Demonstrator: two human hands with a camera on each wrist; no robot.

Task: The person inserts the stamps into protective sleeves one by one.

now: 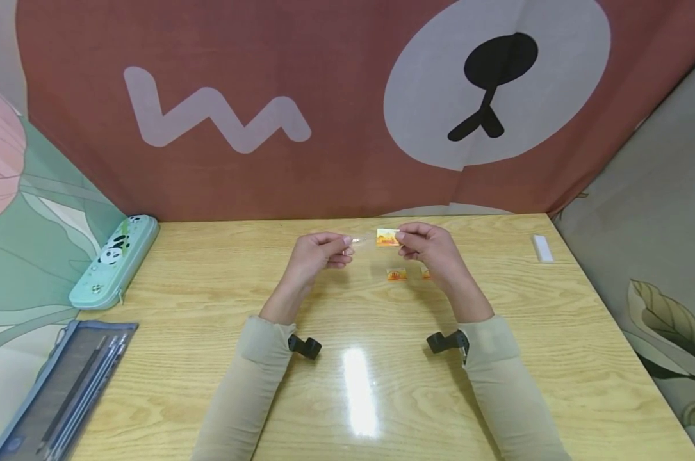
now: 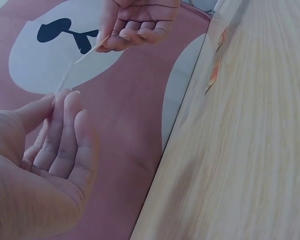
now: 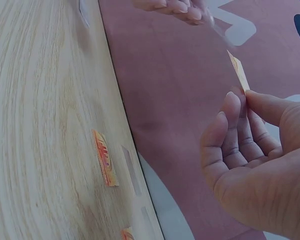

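Sleeves (image 1: 242, 394) closest, left hand (image 1: 314, 256) pinching clear film (image 2: 65, 76), right hand (image 1: 433, 250) a yellow-orange card (image 1: 386, 237), both probably featherlight and creasable, so grab edges.

Hands (image 2: 45, 170) (image 2: 140, 25) pinching strip (image 2: 65, 77) and card (image 2: 92, 49), wooden tabletop (image 2: 250, 150)

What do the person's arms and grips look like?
Left grip and right grip: bare, no gloves visible. Left sleeve and right sleeve: long, plain, pale grey-beige, cuffed. Left wrist unit and right wrist unit: small, black, blocky; no cables visible.
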